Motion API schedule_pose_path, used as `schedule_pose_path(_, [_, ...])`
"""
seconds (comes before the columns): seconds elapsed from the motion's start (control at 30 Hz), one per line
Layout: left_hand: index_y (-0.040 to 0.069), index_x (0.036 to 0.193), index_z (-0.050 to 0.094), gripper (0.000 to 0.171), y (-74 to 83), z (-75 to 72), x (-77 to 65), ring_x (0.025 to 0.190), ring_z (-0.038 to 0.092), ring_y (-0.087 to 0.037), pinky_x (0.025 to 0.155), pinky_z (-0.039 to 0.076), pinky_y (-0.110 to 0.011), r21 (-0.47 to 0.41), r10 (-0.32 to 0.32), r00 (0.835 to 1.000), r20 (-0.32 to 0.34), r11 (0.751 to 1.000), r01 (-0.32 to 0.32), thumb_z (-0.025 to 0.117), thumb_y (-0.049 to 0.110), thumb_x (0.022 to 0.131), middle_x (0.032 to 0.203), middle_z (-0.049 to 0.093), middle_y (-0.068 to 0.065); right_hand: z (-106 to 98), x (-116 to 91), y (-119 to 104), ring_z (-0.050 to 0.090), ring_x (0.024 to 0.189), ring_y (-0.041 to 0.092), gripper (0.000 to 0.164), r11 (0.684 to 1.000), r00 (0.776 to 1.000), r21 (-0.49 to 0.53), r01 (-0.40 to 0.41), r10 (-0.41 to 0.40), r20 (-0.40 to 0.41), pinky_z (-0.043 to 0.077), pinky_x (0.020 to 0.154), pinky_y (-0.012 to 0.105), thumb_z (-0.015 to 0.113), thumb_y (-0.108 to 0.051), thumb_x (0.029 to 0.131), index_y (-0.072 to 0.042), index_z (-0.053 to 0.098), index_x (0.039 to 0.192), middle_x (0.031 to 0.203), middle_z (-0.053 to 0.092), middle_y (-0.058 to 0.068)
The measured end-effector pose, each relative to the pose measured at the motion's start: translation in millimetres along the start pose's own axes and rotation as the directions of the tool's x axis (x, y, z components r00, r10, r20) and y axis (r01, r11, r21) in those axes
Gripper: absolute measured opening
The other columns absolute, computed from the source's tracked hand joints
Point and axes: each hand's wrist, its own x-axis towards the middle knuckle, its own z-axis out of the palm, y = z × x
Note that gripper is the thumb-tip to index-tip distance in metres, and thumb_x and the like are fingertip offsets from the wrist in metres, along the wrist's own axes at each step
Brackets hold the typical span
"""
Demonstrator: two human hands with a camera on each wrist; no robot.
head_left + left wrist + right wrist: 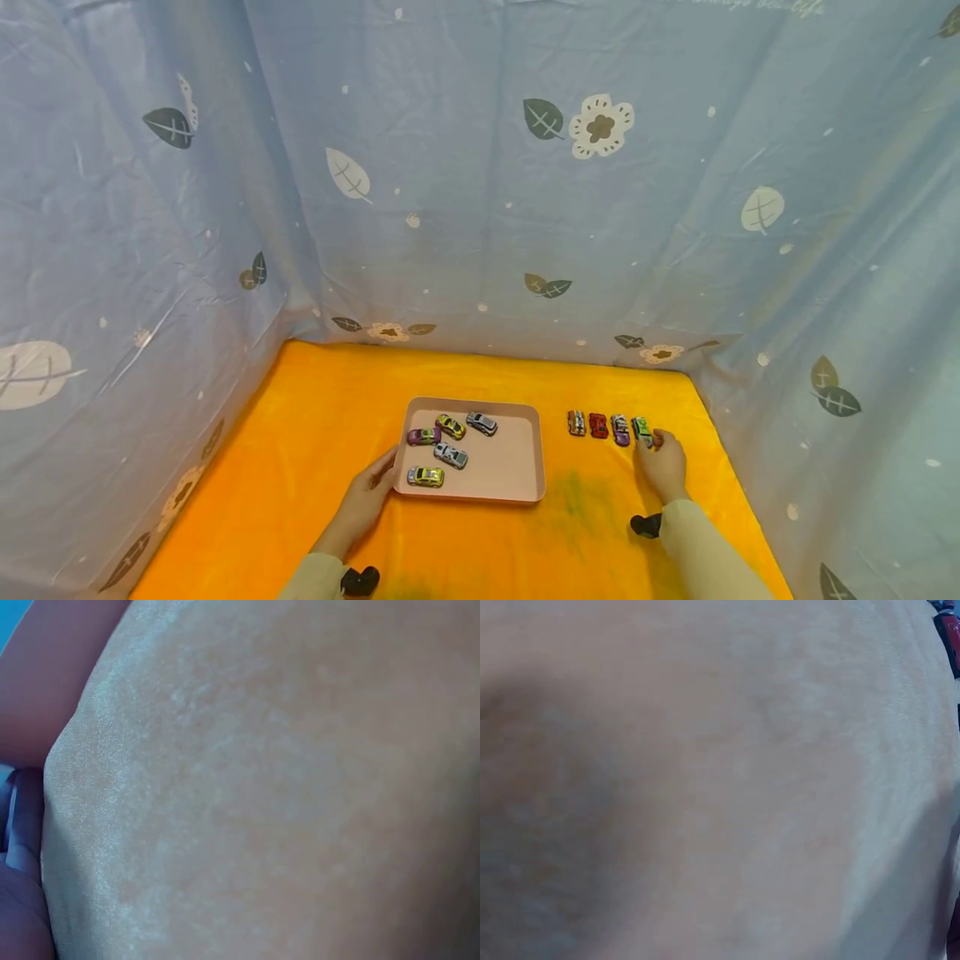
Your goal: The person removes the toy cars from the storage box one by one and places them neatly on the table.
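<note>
A shallow pink tray (502, 467) holds several toy cars: a purple one (424, 436), a yellow one (451, 427), a grey one (482, 423), a white-grey one (451, 455) and a yellow-silver one (425, 477). My left hand (363, 504) touches the tray's left side with fairly straight fingers. Right of the tray, an orange-white car (576, 423), a red car (597, 426) and a white-purple car (620, 429) stand in a row. At the row's right end, my right hand (665, 468) pinches a green toy car (642, 429).
A yellow-orange cloth (322, 408) covers the table. Blue curtains (465, 167) with leaf and flower prints enclose the back and sides. Black wrist straps (360, 581) show at the cuffs. Cloth fills most of both wrist views.
</note>
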Motion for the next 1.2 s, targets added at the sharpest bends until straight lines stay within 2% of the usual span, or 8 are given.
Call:
schedule_pose_path(0.23, [0.025,0.146,0.046,0.046,0.9,-2.1,-0.8,0.140,0.032,-0.030,0.112,0.027,-0.051,0.015,-0.007,1.000,0.002,1.000,0.007,0.054,0.027,0.101,0.145,0.047,-0.006,7.9,1.6,3.5,0.046,0.113,0.046,0.053,1.000,1.000,-0.012,-0.004,0.004,0.025,0.040,0.097,0.058,0.056,-0.014,0.096,0.017,0.040,0.136,0.123,0.048,0.034])
schedule_pose_path(0.4, [0.026,0.146,0.046,0.046,-1.0,-2.9,-0.9,0.139,0.032,-0.030,0.111,0.028,-0.051,0.012,-0.011,1.000,0.003,1.000,0.011,0.054,0.027,0.101,0.145,0.047,-0.005,11.1,4.0,9.0,0.047,0.113,0.044,0.053,0.998,0.999,0.051,-0.036,0.035,0.022,0.040,0.098,0.056,0.057,-0.017,0.096,0.015,0.042,0.135,0.123,0.049,0.033])
schedule_pose_path(0.6, [0.025,0.145,0.047,0.045,-0.5,-4.0,-1.3,0.139,0.032,-0.030,0.112,0.027,-0.051,0.010,-0.011,1.000,0.001,1.000,0.011,0.054,0.026,0.101,0.145,0.047,-0.006,6.9,3.0,5.5,0.047,0.118,0.046,0.053,0.992,0.997,0.109,-0.068,0.063,0.047,0.040,0.100,0.054,0.056,-0.022,0.097,0.013,0.043,0.136,0.128,0.048,0.035])
schedule_pose_path(0.87, [0.026,0.145,0.047,0.046,-2.0,-0.8,-0.4,0.140,0.031,-0.029,0.112,0.026,-0.051,0.015,-0.013,1.000,0.002,1.000,0.013,0.055,0.027,0.100,0.145,0.047,-0.004,8.3,4.6,14.9,0.047,0.114,0.042,0.055,0.990,0.996,0.109,-0.088,0.088,0.007,0.041,0.098,0.052,0.055,-0.026,0.098,0.012,0.044,0.134,0.124,0.049,0.031])
schedule_pose_path(1.2, [0.026,0.145,0.047,0.047,-0.8,-0.5,1.3,0.140,0.031,-0.029,0.112,0.026,-0.051,0.016,0.000,1.000,0.007,1.000,0.000,0.055,0.031,0.100,0.146,0.047,-0.003,12.4,8.1,20.9,0.049,0.106,0.036,0.052,0.992,0.997,0.121,-0.043,0.051,-0.060,0.041,0.093,0.046,0.060,-0.025,0.095,0.013,0.049,0.129,0.119,0.053,0.028])
